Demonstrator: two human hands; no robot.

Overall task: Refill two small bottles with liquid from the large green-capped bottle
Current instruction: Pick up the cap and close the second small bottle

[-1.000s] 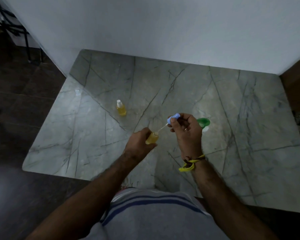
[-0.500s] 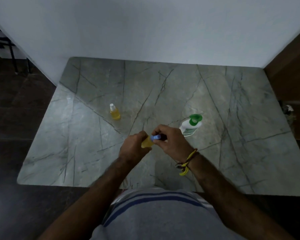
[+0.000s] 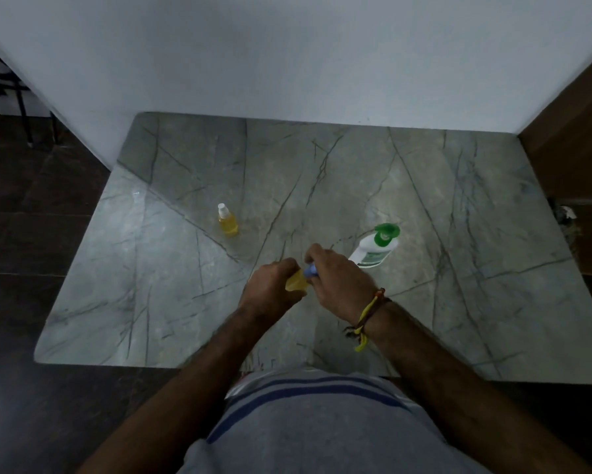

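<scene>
Left hand [image 3: 270,289] grips a small bottle [image 3: 296,281] of yellow liquid, fingers curled round its body, held over the near middle of the marble table [image 3: 493,268]; right hand [image 3: 339,278] has its fingers closed on the blue cap [image 3: 310,270] at the bottle's mouth. A second small bottle [image 3: 227,221], yellow with a white tip, stands upright to the far left, well apart from the hands. The large bottle [image 3: 376,246], green cap flipped up, stands just right of the right hand.
</scene>
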